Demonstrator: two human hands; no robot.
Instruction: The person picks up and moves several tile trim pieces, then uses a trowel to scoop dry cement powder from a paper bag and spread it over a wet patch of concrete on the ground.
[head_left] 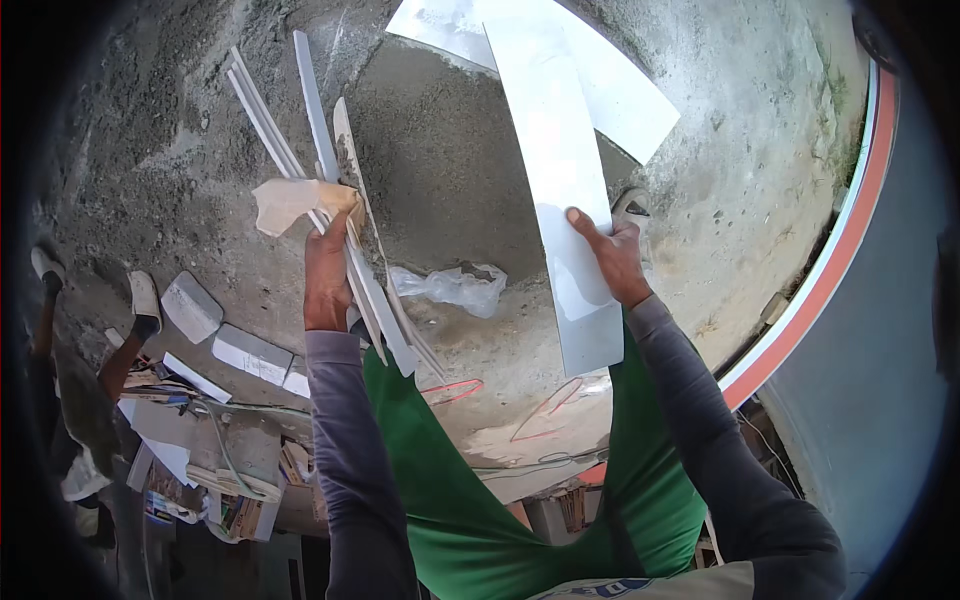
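Observation:
My left hand [332,262] is closed round a bundle of long thin strips [318,112], white and grey, that fan out past the fingers. A crumpled tan piece, like paper or tape [285,205], is held against them. My right hand [618,255] grips the right edge of a long white panel [550,130], thumb on its face and fingers hidden behind. Beyond it, another white sheet [625,90] lies at an angle under or behind the panel. Between my hands a crumpled clear plastic bag [460,287] rests on the ground.
Pale blocks [192,308] lie on the rough ground at left, near another person's shoe [145,302]. Boards and scrap [230,455] are piled at lower left. A red-and-white curved edge [865,200] runs along the right. A thin red loop [545,410] lies between my legs.

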